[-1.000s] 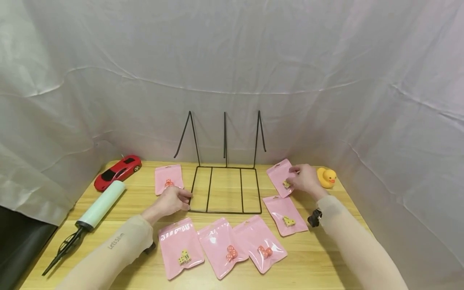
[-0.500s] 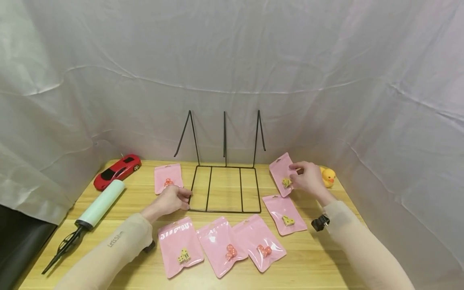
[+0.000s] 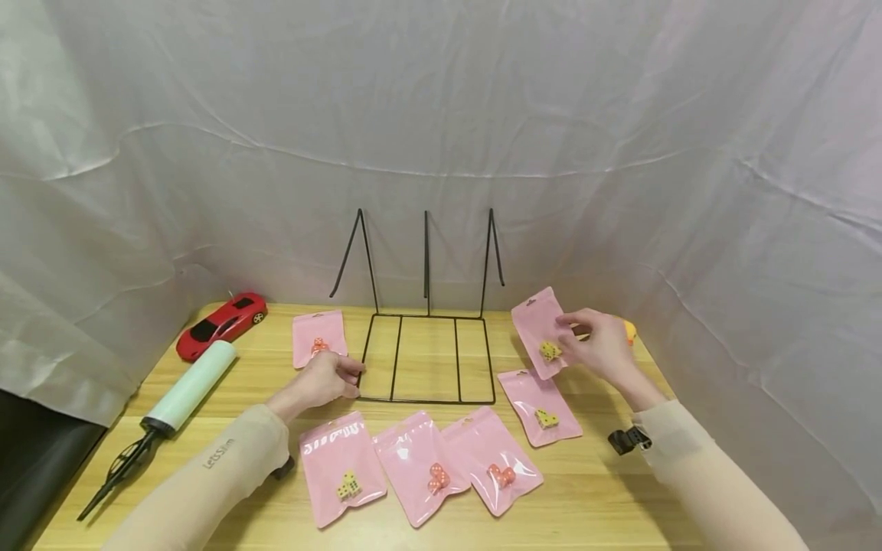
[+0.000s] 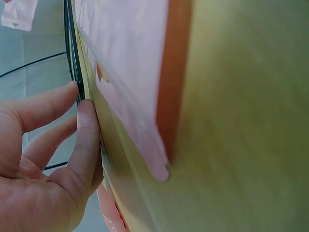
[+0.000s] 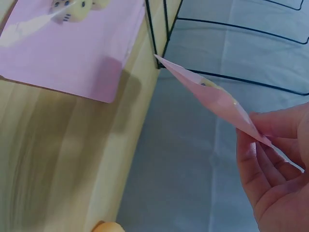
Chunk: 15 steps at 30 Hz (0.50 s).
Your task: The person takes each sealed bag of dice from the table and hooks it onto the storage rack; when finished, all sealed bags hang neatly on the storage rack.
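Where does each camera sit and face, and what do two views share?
Head: worn on the head, looking forward and down at the wooden table and black wire rack; both sleeves, left grip and right grip show.
Left wrist: on that wrist, facing the rack's edge and a flat pink zip bag; left grip shows.
Right wrist: on that wrist, facing the raised pink zip bag; right grip shows.
Shared: head and right wrist both show right grip pinching that raised bag.

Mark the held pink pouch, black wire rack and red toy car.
Held pink pouch [image 3: 537, 327], head view, front face.
Black wire rack [image 3: 429, 316], head view, rear base bar.
Red toy car [image 3: 223, 316], head view, roof.
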Each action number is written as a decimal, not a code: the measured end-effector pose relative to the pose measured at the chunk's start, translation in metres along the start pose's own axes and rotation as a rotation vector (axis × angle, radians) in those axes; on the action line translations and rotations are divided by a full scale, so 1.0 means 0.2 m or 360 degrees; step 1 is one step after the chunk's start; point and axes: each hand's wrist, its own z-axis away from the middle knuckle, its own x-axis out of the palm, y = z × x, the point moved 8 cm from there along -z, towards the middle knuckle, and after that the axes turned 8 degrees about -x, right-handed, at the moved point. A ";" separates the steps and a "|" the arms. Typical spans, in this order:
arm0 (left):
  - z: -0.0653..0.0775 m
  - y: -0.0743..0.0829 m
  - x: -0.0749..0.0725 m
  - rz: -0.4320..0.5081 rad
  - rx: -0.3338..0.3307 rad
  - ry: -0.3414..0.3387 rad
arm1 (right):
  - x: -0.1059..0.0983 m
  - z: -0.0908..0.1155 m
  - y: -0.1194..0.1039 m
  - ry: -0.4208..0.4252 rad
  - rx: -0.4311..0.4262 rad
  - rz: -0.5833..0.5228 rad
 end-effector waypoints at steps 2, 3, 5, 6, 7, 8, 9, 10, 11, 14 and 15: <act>0.00 0.00 0.00 0.0004 -0.0004 0.0004 | -0.02 0.01 -0.03 0.0043 -0.0054 0.0006; 0.00 0.00 0.00 0.0006 -0.0004 0.0005 | -0.03 0.01 -0.04 0.0063 -0.0079 0.0005; 0.00 0.00 0.00 0.0004 -0.0009 0.0005 | -0.06 0.01 -0.07 0.0106 -0.0131 -0.0003; 0.00 0.00 0.00 0.0002 -0.0012 0.0006 | -0.07 0.01 -0.08 0.0118 -0.0144 -0.0005; 0.00 0.00 0.00 -0.0001 -0.0012 0.0007 | -0.08 0.02 -0.10 0.0126 -0.0154 -0.0014; 0.00 -0.01 0.00 -0.0002 -0.0013 0.0007 | -0.09 0.02 -0.11 0.0134 -0.0162 -0.0024; 0.00 -0.01 0.00 -0.0005 -0.0015 0.0007 | -0.09 0.03 -0.12 0.0142 -0.0170 -0.0034; 0.00 -0.01 0.00 -0.0008 -0.0016 0.0008 | -0.10 0.03 -0.13 0.0148 -0.0178 -0.0042; 0.00 -0.01 0.00 -0.0005 -0.0017 0.0010 | -0.11 0.04 -0.15 0.0155 -0.0185 -0.0047; -0.01 -0.01 0.00 0.0012 -0.0020 0.0012 | -0.12 0.05 -0.18 0.0175 -0.0216 -0.0082; -0.01 -0.01 0.00 0.0018 -0.0025 0.0013 | -0.13 0.05 -0.20 0.0183 -0.0231 -0.0093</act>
